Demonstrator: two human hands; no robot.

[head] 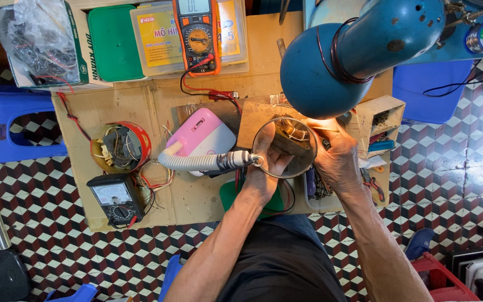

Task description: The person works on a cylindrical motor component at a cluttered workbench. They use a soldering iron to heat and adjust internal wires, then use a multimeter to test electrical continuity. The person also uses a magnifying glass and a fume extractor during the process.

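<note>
Head view: left hand (264,170) closed around small wooden-looking part (292,140), long axis slanting away right. Right hand (336,156) just beside, fingers curled on part's right end. Round magnifier (284,147) overlies part. Beyond: cardboard-covered worktop (118,106), blue lamp (336,56). Room: chequered floor (40,235).

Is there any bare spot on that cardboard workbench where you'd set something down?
Bare cardboard shows between the black meter and the left hand, and a strip between the red tape roll and the pink device. Around both hands, under the magnifier and blue lamp, it is crowded.
</note>
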